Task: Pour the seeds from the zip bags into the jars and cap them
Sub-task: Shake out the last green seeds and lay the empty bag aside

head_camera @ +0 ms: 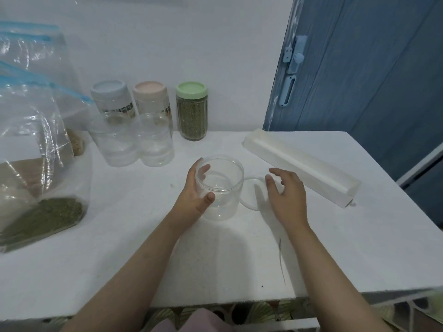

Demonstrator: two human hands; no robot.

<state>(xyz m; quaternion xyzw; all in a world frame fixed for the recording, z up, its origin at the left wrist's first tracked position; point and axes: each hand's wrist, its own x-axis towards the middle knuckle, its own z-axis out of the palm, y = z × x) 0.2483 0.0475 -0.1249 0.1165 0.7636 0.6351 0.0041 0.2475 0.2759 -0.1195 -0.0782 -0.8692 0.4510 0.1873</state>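
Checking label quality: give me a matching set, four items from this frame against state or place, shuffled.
Items:
1. green-lidded jar
2. clear jar
3. clear lid
4. zip bag

States:
A. flat on the table, by the right hand
B. capped, full of green seeds
C. at the left edge, green seeds inside
D. open and empty, gripped by the left hand

Pairs: 1-B, 2-D, 3-A, 4-C
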